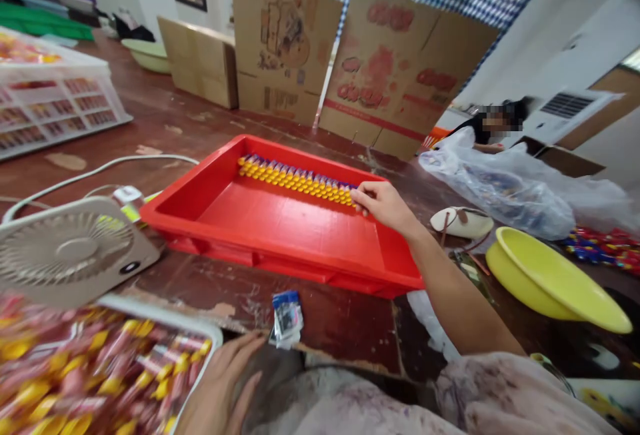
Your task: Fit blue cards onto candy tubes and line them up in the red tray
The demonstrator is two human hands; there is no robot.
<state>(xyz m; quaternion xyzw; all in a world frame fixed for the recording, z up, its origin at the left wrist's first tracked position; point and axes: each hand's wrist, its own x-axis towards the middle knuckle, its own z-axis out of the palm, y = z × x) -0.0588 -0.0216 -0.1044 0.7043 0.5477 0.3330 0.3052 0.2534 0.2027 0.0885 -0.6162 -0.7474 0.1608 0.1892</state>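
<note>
A red plastic tray lies on the brown table in front of me. Small tubes with yellow caps are stacked in a tidy row along its far wall, caps facing me. My right hand reaches into the tray at the row's right end, thumb and fingers closed on a yellow-capped tube there; the fingers partly hide it. Down at the table's near edge, my left hand has its fingers stretched out and holds nothing. It lies beside a white-rimmed tub heaped with loose pink tubes with yellow caps.
A small fan stands left of the tray, with a white cable behind it. Small packets lie near the front edge. Yellow basins and plastic bags are at right. Cardboard sheets stand behind; another person sits beyond.
</note>
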